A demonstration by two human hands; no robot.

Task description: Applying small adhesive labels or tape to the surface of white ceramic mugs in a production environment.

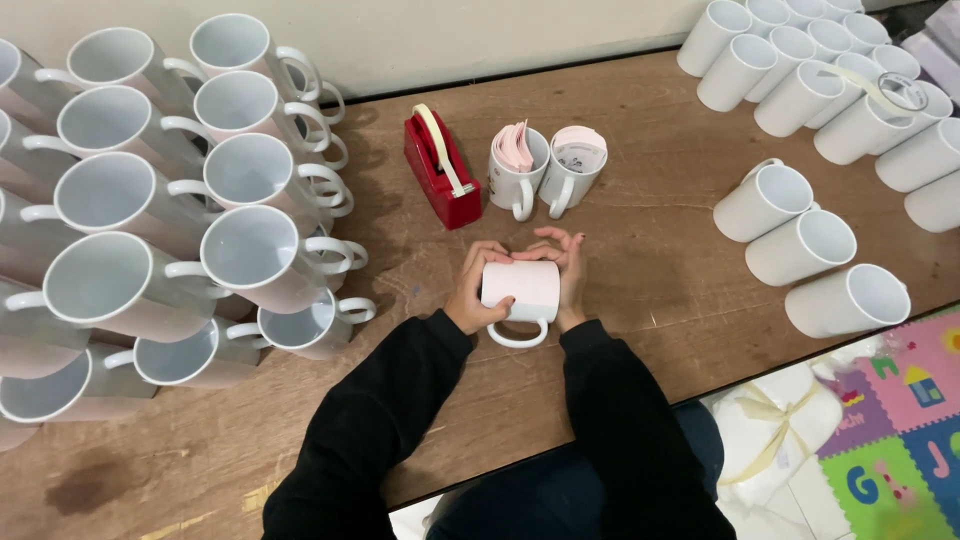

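The wooden table (640,250) carries a stacked heap of white mugs (180,220) lying on their sides to the left of the hands, and more mugs (820,150) to their right, some lying near, others crowded at the far corner. Just beyond the hands stand a red tape dispenser (440,168) and two upright mugs, one (516,170) stuffed with pink slips, the other (572,168) capped by a pink roll. Between them, the left hand (474,292) and right hand (566,268) both grip one mug (520,292) lying on the table, handle toward the person, fingertips curled over its far side.
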